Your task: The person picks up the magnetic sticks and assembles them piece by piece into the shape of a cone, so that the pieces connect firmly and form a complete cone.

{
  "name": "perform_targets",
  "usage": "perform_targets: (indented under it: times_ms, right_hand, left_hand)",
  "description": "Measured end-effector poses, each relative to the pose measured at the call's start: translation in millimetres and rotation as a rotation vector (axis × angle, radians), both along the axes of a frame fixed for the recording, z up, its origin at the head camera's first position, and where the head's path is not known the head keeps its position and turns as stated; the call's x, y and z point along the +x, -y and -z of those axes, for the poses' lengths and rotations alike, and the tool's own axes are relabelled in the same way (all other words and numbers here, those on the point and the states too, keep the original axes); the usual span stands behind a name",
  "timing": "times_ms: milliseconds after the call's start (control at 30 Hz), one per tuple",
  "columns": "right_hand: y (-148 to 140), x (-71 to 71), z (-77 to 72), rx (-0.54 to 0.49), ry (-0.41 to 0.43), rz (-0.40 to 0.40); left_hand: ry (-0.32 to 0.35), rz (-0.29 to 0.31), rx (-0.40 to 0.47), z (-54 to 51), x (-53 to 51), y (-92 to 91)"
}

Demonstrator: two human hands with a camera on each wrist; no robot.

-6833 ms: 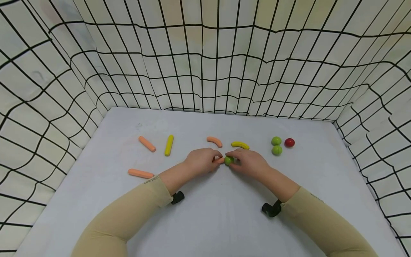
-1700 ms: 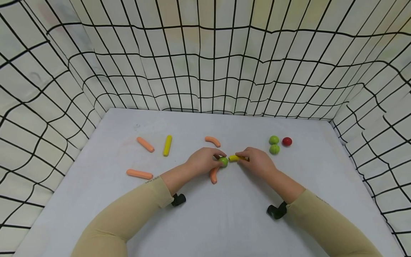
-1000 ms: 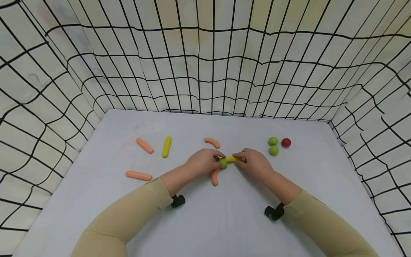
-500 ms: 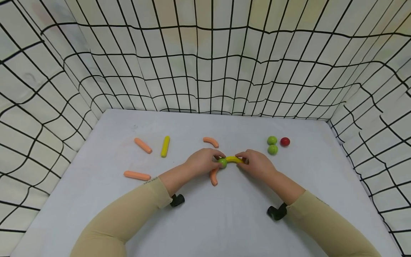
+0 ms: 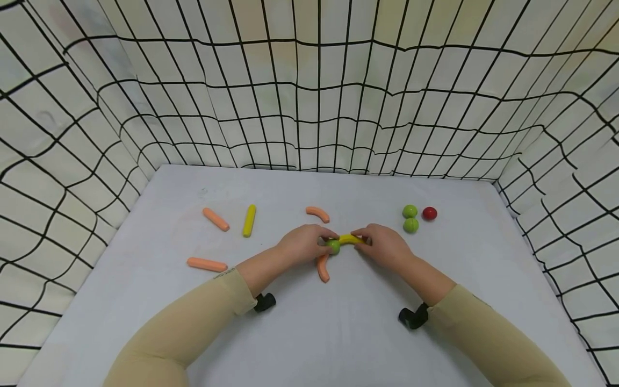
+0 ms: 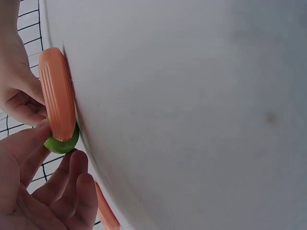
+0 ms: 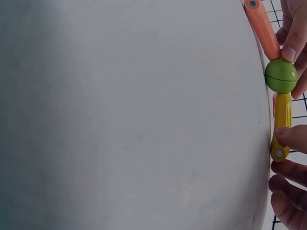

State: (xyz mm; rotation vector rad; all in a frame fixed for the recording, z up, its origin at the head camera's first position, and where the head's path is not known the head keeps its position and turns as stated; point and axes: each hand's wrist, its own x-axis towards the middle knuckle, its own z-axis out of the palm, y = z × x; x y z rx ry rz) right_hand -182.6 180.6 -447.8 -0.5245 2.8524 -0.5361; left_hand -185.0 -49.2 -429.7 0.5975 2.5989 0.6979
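Note:
My left hand (image 5: 302, 244) pinches a green ball (image 5: 333, 246) between thumb and fingers. A curved orange rod (image 5: 323, 269) touches the ball and points toward the near side; its ridged side (image 6: 57, 96) fills part of the left wrist view. My right hand (image 5: 384, 244) pinches a curved yellow rod (image 5: 350, 239) near its outer end. In the right wrist view the yellow rod (image 7: 284, 110) meets the green ball (image 7: 281, 76) end-on, and the orange rod (image 7: 264, 31) sits on the ball's other side. A small round inset shows on each free rod end.
Behind the hands lies another curved orange rod (image 5: 317, 214). Leftward are a straight yellow rod (image 5: 249, 220) and two straight orange rods, one upper (image 5: 215, 219), one lower (image 5: 207, 264). Two green balls (image 5: 410, 218) and a red ball (image 5: 429, 213) sit at right. Black-grid netting (image 5: 309, 102) surrounds the white table.
Earlier, my left hand held the orange rod and my right the green ball. My left hand then took the ball; my right picked up the yellow rod and brought it against the ball.

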Motion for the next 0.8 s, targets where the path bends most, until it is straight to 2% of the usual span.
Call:
perform_targets:
  times_ms: [233, 800]
  right_hand:
    - [4.7, -4.3, 2.6, -0.001, -0.019, -0.035]
    - [17.4, -8.9, 3.6, -0.039, -0.002, -0.079]
  left_hand:
    - [-0.023, 0.012, -0.018, -2.7, 6.2, 5.3]
    - [-0.065, -0.007, -0.075, -5.9, 21.3, 13.1]
